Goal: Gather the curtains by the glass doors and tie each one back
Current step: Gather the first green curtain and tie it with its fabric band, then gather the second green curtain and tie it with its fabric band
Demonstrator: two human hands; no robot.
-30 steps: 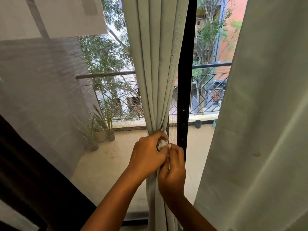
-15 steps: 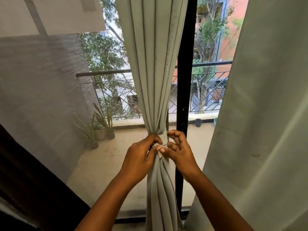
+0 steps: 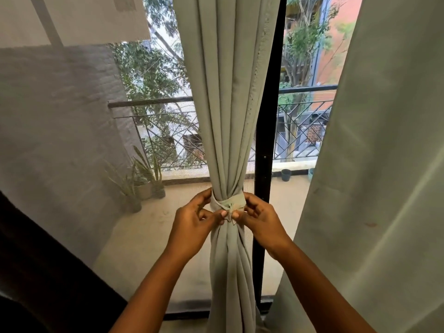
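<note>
Head view: I note the gathered curtain (image 3: 228, 116) hanging before the black door frame (image 3: 266, 140), cinched by a tie-back band (image 3: 231, 203). Left hand (image 3: 192, 222) and right hand (image 3: 262, 219) pinch its knot. Balcony pots (image 3: 144, 189) hold plants; the loose curtain (image 3: 372, 164) hangs right.

Home: curtains (image 3: 228, 92), balcony railing (image 3: 153, 102)
</note>
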